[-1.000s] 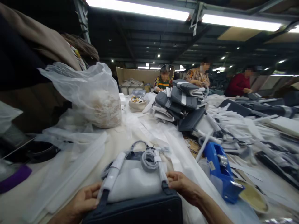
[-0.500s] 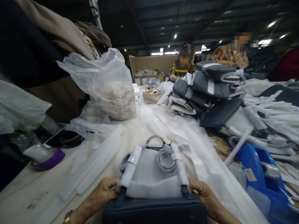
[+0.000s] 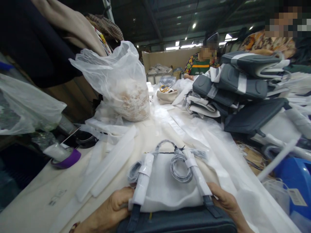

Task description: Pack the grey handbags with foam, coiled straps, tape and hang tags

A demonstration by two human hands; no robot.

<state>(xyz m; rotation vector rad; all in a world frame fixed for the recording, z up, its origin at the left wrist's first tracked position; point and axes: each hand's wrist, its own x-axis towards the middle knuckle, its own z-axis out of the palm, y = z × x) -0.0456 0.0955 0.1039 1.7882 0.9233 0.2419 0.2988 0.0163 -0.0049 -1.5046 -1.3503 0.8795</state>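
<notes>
A dark blue handbag (image 3: 179, 221) lies at the bottom edge of the head view, its handles wrapped in white foam (image 3: 143, 183) and folded over a white foam sheet (image 3: 167, 191). A coiled grey strap (image 3: 180, 166) rests on that sheet. My left hand (image 3: 111, 212) grips the bag's left side by the wrapped handle, fingers curled. My right hand (image 3: 227, 204) holds the bag's right side next to the other wrapped handle (image 3: 198, 176).
A clear plastic bag (image 3: 123, 84) of pale stuffing stands at the back left. Stacked dark bags (image 3: 233, 87) lie at the right, a blue tape dispenser (image 3: 295, 176) at the right edge, a purple tape roll (image 3: 66, 158) at the left. Two other people sit behind the table.
The view has dropped and moved closer to the table. Both hands have slid nearer to the bag's top corners, and the bag sits lower in the picture.
</notes>
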